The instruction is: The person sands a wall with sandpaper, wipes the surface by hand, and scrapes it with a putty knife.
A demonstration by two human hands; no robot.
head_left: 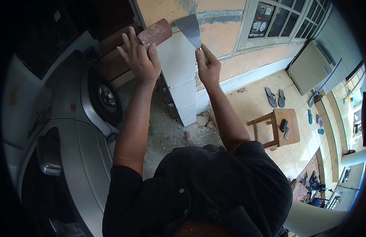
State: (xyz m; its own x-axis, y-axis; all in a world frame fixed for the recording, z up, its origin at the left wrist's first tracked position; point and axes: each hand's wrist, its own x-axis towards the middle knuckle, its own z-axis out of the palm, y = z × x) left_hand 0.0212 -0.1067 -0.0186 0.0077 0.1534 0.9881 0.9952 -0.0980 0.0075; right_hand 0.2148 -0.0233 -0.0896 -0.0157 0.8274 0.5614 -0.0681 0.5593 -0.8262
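Observation:
A reddish-brown curled sheet (157,34), dusted with white and looking like sandpaper, is pinched between the thumb and fingers of my left hand (142,61); its outer fingers are spread. My right hand (209,69) is closed around the handle of a putty knife (190,31), whose wide metal blade points up and left against the wall. Both hands are raised near the top of a white-tiled pillar (177,59). Behind the blade, the orange wall (222,35) has grey patches and rough, peeling paint.
A silver car (68,142) stands close on the left. Rubble (202,120) and dust lie at the pillar's foot. To the right are a wooden stool (285,114) with small objects on it, grey flip-flops (271,96), a white-framed window (277,23) and a leaning panel (311,65).

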